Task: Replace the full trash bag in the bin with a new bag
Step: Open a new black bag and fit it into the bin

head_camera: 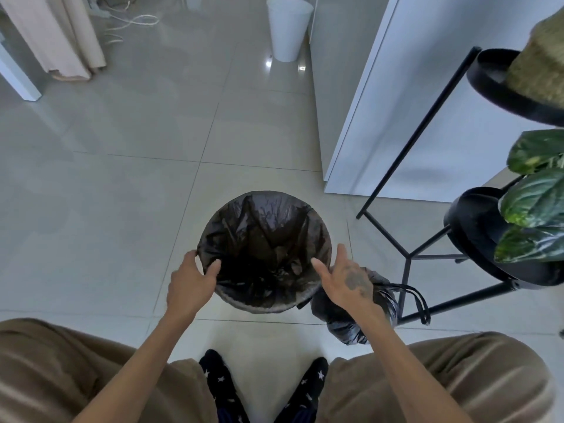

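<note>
Bin (259, 305) is sitting on the tiled floor (122, 178) right in front of the person, low centre of the head view, only its near rim showing under the liner. New black bag (265, 239) is lining it, mouth spread wide and folded over the rim all round, inside crinkled and sagging down into the dark bottom. Left hand (190, 283) is resting at the near-left edge, thumb inside the mouth and fingers wrapping outside, pinching the bag film at the rim. Right hand (345, 277) is hovering at the near-right edge, fingers spread and loose, gripping nothing; whether the fingertips are touching the plastic is unclear. Full trash bag (354, 319) is lying on the floor just beside the bin on the right, partly hidden under the right forearm, tied off, with its drawstring loops (419, 303) trailing to the right. Two feet in dark star-print socks (219, 383) are standing just below the bin, tan trouser legs (61, 367) filling both bottom corners. Black metal plant stand (427, 254) is standing to the right, touching nothing, carrying green leaves (534, 203) and a woven pot (543, 62). White cabinet panel (412, 102) is rising behind it. Second white bin (288, 29) is standing well apart at top centre. Beige curtain (61, 35) is hanging top left, with white cables (134, 21) lying near it.
</note>
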The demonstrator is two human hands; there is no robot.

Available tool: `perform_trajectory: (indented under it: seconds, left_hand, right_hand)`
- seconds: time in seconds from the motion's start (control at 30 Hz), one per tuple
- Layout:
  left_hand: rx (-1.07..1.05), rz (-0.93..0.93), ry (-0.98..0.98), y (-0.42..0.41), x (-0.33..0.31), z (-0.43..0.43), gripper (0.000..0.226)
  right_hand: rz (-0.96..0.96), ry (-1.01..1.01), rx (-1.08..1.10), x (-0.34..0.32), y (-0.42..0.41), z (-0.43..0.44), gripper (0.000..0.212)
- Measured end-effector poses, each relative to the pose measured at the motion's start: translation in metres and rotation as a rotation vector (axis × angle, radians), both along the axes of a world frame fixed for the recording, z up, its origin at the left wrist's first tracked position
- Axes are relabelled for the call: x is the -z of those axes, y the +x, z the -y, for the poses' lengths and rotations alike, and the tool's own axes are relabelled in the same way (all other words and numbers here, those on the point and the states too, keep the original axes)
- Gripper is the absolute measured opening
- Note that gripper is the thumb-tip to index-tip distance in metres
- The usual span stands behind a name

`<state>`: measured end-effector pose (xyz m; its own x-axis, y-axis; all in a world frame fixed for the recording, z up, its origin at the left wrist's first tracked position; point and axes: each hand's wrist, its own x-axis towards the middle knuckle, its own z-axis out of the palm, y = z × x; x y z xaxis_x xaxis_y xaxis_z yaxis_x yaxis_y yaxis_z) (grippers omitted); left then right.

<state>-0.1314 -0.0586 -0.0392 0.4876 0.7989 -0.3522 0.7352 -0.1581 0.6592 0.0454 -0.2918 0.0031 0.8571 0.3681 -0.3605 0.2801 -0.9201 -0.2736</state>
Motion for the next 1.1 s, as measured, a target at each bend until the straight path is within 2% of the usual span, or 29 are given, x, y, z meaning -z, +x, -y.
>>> perform_trajectory:
  seconds: [0.13, 0.3, 0.47, 0.73, 0.9, 1.1]
  left_hand:
    - [-0.065, 0.157, -0.167, 0.002, -0.003, 0.025, 0.043]
    - [-0.087, 0.318, -0.220, 0.007, -0.006, 0.034, 0.049]
    - [-0.115, 0.404, -0.286, 0.035, -0.015, 0.026, 0.045]
    - [-0.056, 0.534, -0.347, 0.140, -0.035, 0.022, 0.039]
    - [-0.025, 0.544, -0.386, 0.194, -0.031, 0.023, 0.033]
    - [-0.025, 0.500, -0.407, 0.226, -0.008, 0.030, 0.029]
  right_hand:
    - [-0.193, 0.079, 0.097, 0.019, -0.019, -0.004, 0.096]
    - [-0.247, 0.284, 0.248, 0.026, -0.025, -0.020, 0.079]
    - [-0.200, 0.327, 0.272, 0.016, 0.004, -0.030, 0.060]
    - [-0.117, 0.506, 0.399, 0.004, 0.096, -0.019, 0.048]
    - [-0.086, 0.588, 0.474, 0.008, 0.138, -0.007, 0.038]
    - [-0.066, 0.556, 0.553, 0.034, 0.163, 0.000, 0.034]
